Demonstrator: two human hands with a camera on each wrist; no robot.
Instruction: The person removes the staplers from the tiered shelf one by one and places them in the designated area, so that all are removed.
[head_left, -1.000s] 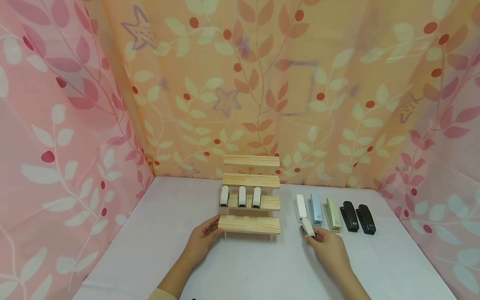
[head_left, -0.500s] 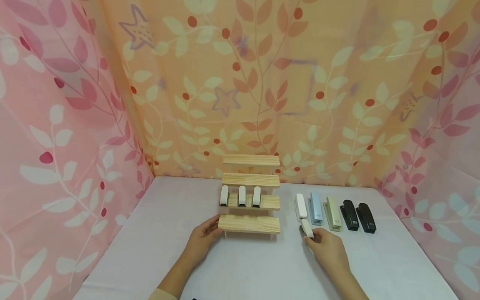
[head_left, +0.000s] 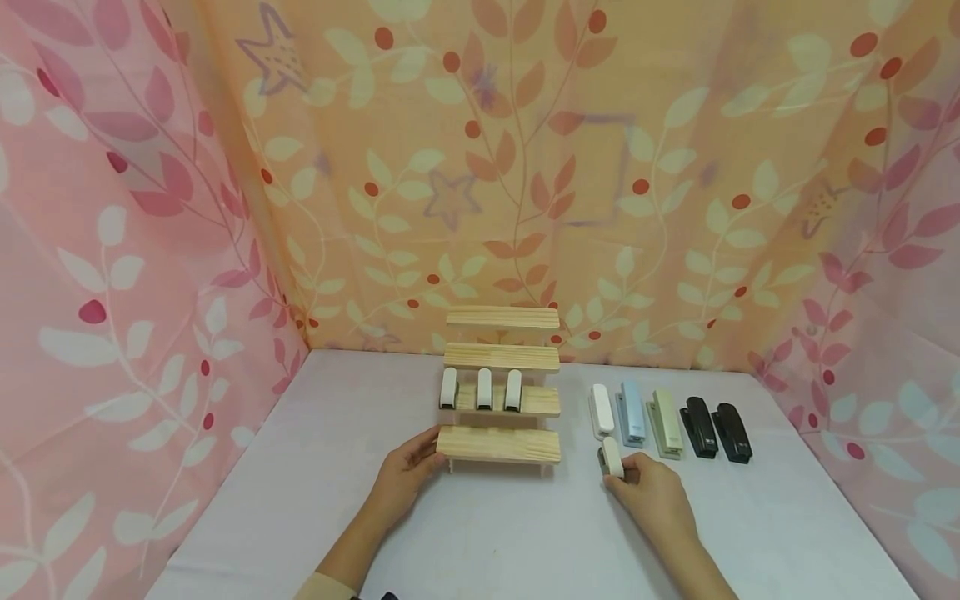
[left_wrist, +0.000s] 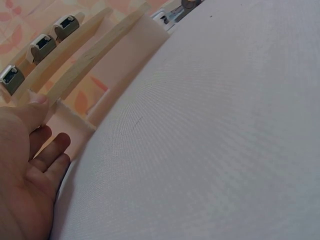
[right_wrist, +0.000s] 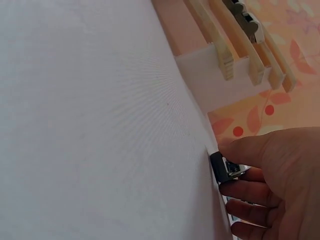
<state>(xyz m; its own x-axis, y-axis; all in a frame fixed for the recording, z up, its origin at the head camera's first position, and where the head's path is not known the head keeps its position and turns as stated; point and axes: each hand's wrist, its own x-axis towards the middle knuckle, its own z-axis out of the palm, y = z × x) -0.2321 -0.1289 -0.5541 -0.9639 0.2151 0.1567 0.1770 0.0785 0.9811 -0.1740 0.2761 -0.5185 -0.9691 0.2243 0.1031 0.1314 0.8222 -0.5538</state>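
Observation:
A wooden tiered rack (head_left: 498,444) stands at the middle of the table, with three small white staplers (head_left: 484,389) in a row on its second tier from the bottom. My left hand (head_left: 405,477) holds the left end of the bottom tier; in the left wrist view the thumb lies on the board's edge and the fingers curl below it. On the right, my right hand (head_left: 654,498) pinches a small white stapler (head_left: 612,457) between thumb and fingers. Its dark end (right_wrist: 220,169) shows in the right wrist view, close to the tablecloth.
Behind the right hand stand a white stapler (head_left: 601,411), a light blue stapler (head_left: 632,414), a pale green stapler (head_left: 665,424) and two black staplers (head_left: 700,428). A white cloth (head_left: 480,542) covers the table. Patterned curtains (head_left: 525,167) enclose the back and sides.
The right hand has shifted the pinched stapler slightly left and turned it a little more upright. The left hand stays at the rack's end.

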